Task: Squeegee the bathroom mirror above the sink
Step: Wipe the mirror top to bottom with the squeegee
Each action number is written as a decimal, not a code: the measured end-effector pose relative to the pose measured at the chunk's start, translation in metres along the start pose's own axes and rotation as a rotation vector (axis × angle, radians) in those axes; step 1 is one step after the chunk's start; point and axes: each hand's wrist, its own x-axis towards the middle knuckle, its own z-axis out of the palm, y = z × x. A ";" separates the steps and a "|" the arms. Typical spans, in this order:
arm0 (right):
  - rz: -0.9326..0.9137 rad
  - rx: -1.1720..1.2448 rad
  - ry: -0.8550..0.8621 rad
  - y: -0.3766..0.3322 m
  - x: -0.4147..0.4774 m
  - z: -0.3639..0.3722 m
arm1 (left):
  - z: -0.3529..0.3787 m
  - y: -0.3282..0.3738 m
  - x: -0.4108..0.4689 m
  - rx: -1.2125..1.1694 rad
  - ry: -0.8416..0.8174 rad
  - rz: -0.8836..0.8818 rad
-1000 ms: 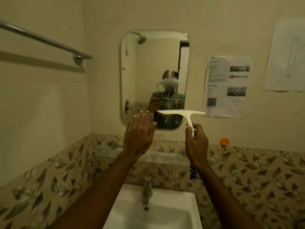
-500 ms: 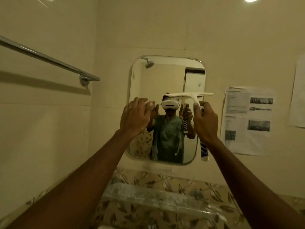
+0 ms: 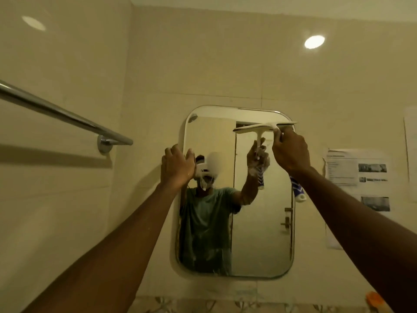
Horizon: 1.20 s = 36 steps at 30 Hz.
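- The right hand (image 3: 290,152) is raised, upper right of the frame, clenched round the white T-shaped squeegee (image 3: 264,127).
- Its blade is held at the top of the rounded mirror (image 3: 259,233).
- The left hand (image 3: 178,166) is rested, fingers relaxed, on the left rim.

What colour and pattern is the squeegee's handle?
The squeegee handle below the right hand: blue, white chevrons; head view.

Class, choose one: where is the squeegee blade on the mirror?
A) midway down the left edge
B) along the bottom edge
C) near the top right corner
C: the right hand holds the squeegee, blade across the top right of the mirror.
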 end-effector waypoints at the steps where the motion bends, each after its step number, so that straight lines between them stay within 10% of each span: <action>1: 0.001 -0.002 -0.002 -0.003 0.004 0.001 | 0.002 -0.003 0.005 -0.014 -0.012 -0.001; 26: 0.187 -0.138 -0.326 -0.007 -0.069 0.008 | 0.018 -0.027 0.055 0.049 0.068 0.091; 36: 0.260 -0.163 -0.307 -0.050 0.052 -0.039 | 0.034 -0.039 0.050 0.061 0.176 0.178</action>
